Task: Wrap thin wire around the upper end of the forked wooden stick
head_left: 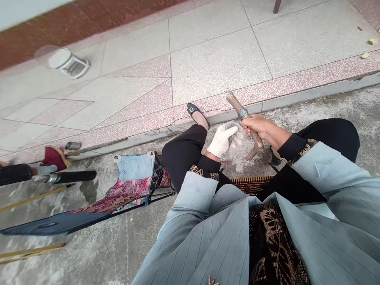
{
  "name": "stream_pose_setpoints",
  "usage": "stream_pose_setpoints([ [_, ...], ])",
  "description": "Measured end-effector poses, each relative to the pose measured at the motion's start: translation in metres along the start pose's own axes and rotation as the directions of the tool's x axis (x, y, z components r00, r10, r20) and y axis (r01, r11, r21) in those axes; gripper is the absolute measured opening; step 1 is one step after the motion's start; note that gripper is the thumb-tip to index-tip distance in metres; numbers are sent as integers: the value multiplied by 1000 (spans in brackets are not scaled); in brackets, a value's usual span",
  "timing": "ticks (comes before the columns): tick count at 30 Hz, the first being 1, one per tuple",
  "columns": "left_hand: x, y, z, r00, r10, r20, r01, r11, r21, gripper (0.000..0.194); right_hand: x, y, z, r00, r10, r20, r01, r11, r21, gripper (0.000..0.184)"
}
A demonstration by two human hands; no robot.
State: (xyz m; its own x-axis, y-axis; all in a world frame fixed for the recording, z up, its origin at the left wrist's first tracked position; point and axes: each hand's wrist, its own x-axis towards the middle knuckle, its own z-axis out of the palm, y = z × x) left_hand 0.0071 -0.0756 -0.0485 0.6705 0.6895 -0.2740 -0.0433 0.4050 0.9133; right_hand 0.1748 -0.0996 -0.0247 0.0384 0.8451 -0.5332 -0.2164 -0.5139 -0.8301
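My right hand [257,126] is closed around a thick wooden stick [234,102], which slants from upper left to lower right. Metal wire [243,113] is wound in a band round the stick just above my fingers. At its lower end the wood bends into a short side piece [252,152]. Close by on the left, my left hand [224,138] wears a white glove. Its fingers are curled with the thumb bent over toward them; what they hold, if anything, is too small to make out.
Below my hands, between my knees, shows the woven rim of a basket [252,185]. A patched folding chair [127,182] stands to the left, near another person's red shoe [56,158] and a metal can [73,145]. A tiled step edge [219,113] runs ahead; a white stool [71,63] stands beyond.
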Motion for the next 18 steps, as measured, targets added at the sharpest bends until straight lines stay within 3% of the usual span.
stream_pose_setpoints([
  [5,-2,8,-5,993,-65,101,57,995,78,35,-9,-10,-3,997,48,67,-38,988,-148,22],
  [8,-3,10,-4,997,-9,71,-15,946,323,26,-15,-14,1,999,48,20,-43,979,-200,23],
  [10,-3,8,-1,985,169,-35,-110,770,628,17,-16,-13,4,998,41,-54,-50,983,-178,24],
  [12,-1,2,1,911,401,-90,-108,445,889,13,-15,-9,8,992,68,-107,-76,995,-71,24],
  [14,1,-5,2,842,536,-63,-45,186,982,15,-12,-6,10,989,119,-92,-111,990,91,24],
  [15,2,-8,3,826,562,-53,-29,135,990,16,-11,-5,10,988,140,-69,-128,979,156,24],
  [16,3,-10,2,818,572,-55,-32,141,990,17,-10,-4,10,987,149,-52,-136,971,194,23],
  [18,3,-11,2,825,553,-115,-80,315,946,17,-9,-5,9,989,140,-58,-128,976,175,23],
])
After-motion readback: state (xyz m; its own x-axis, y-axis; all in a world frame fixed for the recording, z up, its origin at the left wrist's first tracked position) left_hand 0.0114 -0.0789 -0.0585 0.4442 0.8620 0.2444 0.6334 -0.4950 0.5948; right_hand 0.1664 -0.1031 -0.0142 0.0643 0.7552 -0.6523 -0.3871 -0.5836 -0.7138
